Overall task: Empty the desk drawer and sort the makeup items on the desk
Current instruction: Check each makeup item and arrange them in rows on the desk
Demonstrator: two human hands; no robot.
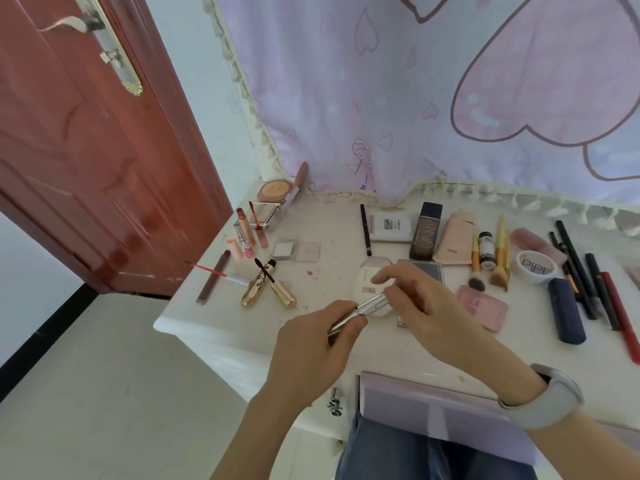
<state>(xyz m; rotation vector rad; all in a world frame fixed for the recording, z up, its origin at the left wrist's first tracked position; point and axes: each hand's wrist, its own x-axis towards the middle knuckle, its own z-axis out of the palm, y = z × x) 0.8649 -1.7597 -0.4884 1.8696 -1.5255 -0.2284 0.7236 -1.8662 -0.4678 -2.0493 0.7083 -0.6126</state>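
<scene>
Both hands hold one slim silver makeup tube (372,303) over the front of the white desk (207,327). My left hand (311,344) grips its lower end, and my right hand (422,299) pinches its upper end with thumb and fingers. Under the hands lies a white oval compact (369,275). A gold mascara tube (254,289) with its wand out lies to the left. A pink palette (485,306) lies to the right. The lilac drawer (433,407) stands pulled out below the desk edge; its inside is hidden.
Lip glosses (247,233) and a round powder compact (273,190) sit at the back left. A dark foundation bottle (426,230), brushes (498,258), a white jar (535,266), a navy case (566,310) and several pencils (588,271) fill the right side. A red door (86,150) stands left.
</scene>
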